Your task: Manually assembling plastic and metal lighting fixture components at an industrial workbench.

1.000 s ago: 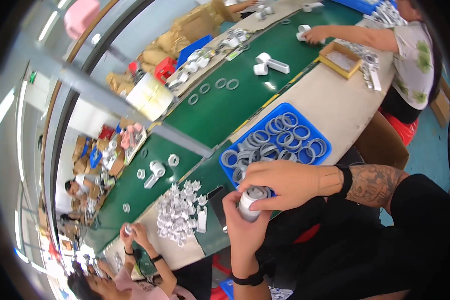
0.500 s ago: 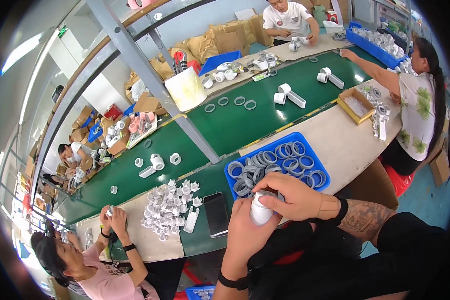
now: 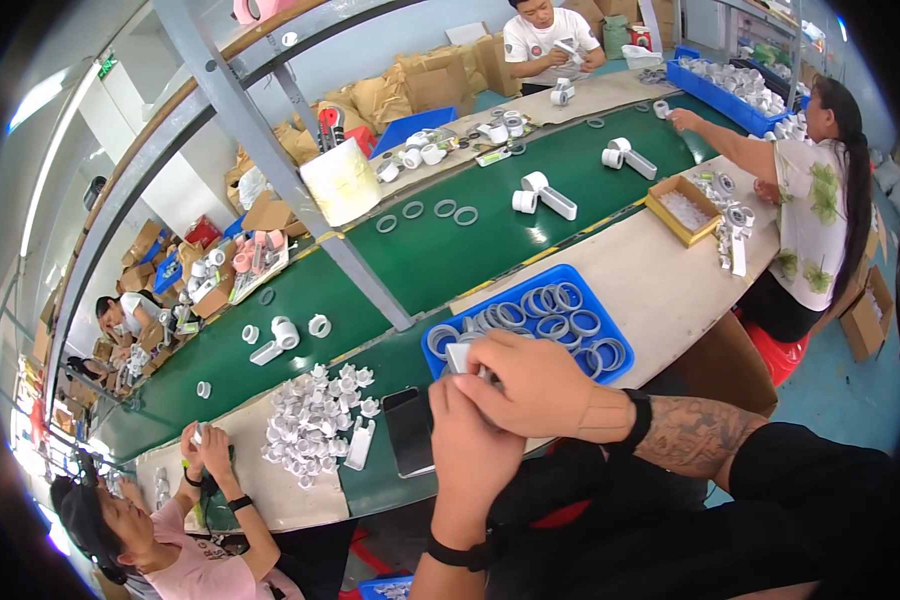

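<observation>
Nearest to us, both hands are closed around one white part (image 3: 457, 357): left hand (image 3: 470, 440) wrapped from below, right hand (image 3: 540, 385) curled over the top. Only a pale end pokes out, the rest is covered, so we can't tell its full shape. It sits in the air just in front of the blue tray (image 3: 607, 318), near its left end. Risks, as we judge them: the part could slip if either grip loosens, since the fingers crowd it; a crooked push could jam or mark it; the right wrist might knock the tray, being so close. Counts, going outward: one part in hand, one tray, gray rings (image 3: 548, 300) overlapping inside it, too many to count and partly hidden by our hand. On the tabletop (image 3: 670, 285): one phone (image 3: 408, 435), one pile of white pieces (image 3: 315, 420), uncountable, one flat white handle (image 3: 361, 444) beside it, one yellow box (image 3: 675, 228). On the green belt (image 3: 450, 260): three handled white assemblies (image 3: 545, 197), three small white collars (image 3: 319, 325), six loose rings (image 3: 413, 210) that we can make out. Around and beyond, four co-workers (image 3: 195, 560) clear enough to count.
</observation>
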Demonstrator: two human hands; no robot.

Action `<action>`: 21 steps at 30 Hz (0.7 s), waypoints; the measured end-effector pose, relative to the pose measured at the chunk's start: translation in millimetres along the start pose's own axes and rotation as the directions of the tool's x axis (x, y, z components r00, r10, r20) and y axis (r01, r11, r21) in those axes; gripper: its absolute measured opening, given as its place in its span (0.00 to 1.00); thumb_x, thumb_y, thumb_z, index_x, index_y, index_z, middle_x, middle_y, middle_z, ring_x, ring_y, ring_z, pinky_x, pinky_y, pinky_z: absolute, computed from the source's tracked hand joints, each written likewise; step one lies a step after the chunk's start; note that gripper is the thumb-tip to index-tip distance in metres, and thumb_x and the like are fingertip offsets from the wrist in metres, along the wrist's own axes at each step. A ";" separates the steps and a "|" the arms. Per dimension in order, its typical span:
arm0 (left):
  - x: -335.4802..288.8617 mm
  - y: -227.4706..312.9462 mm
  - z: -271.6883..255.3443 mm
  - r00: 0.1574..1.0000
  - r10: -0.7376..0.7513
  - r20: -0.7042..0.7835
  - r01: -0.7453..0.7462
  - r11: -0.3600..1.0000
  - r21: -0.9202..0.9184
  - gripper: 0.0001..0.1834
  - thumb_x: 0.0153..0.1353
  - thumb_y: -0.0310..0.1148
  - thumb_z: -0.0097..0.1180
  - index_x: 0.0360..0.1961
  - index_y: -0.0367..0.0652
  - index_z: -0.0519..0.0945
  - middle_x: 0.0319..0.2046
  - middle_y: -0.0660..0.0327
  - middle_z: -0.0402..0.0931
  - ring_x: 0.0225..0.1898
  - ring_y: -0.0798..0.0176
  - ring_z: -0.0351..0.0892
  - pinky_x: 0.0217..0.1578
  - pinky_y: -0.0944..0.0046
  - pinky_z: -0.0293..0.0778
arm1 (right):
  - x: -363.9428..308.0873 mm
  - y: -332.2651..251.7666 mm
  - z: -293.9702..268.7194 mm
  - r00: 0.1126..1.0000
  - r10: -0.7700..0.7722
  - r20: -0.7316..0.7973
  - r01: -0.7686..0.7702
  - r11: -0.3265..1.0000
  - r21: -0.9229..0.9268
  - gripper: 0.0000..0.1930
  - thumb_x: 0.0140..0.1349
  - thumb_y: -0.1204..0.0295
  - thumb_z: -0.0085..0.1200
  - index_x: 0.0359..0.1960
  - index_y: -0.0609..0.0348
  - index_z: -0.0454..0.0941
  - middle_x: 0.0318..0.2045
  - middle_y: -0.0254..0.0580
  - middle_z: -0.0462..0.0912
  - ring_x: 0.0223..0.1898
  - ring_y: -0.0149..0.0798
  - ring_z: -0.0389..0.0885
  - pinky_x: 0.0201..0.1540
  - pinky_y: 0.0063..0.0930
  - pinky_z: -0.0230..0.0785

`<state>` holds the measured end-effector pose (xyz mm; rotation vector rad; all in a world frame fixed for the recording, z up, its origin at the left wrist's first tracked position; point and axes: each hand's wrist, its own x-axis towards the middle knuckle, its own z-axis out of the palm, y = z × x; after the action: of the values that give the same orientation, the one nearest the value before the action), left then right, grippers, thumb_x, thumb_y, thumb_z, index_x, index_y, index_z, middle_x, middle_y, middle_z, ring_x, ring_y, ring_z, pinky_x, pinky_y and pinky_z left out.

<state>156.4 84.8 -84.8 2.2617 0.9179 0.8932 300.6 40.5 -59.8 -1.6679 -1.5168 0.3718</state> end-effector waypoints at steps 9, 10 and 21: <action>35.6 -34.8 17.2 0.991 0.121 0.053 -0.121 0.993 -0.011 0.24 0.65 0.32 0.71 0.62 0.39 0.86 0.56 0.54 0.88 0.65 0.38 0.75 0.62 0.46 0.79 | 20.0 2.6 4.9 0.968 -0.176 -0.177 0.137 0.968 -0.211 0.15 0.76 0.57 0.63 0.44 0.58 0.81 0.39 0.46 0.85 0.36 0.56 0.88 0.36 0.49 0.80; 36.2 -38.5 23.0 0.994 0.109 0.000 -0.109 0.994 0.014 0.24 0.65 0.33 0.72 0.61 0.40 0.87 0.55 0.55 0.89 0.65 0.38 0.75 0.61 0.46 0.80 | 22.6 0.1 7.8 0.968 -0.179 -0.175 0.141 0.968 -0.209 0.15 0.76 0.57 0.63 0.44 0.58 0.81 0.39 0.46 0.85 0.36 0.56 0.88 0.36 0.49 0.80; 49.0 -60.5 45.2 0.998 0.033 -0.052 -0.020 0.974 0.227 0.23 0.60 0.34 0.73 0.57 0.45 0.89 0.48 0.52 0.90 0.59 0.36 0.77 0.60 0.45 0.78 | 56.0 28.9 38.3 0.987 0.027 -0.161 -0.083 0.931 -0.356 0.21 0.77 0.52 0.55 0.36 0.57 0.87 0.32 0.54 0.90 0.34 0.60 0.90 0.37 0.56 0.81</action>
<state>192.8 149.2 -136.1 2.4571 1.0643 0.9064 306.3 108.7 -87.2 -1.9779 -1.4880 -0.0148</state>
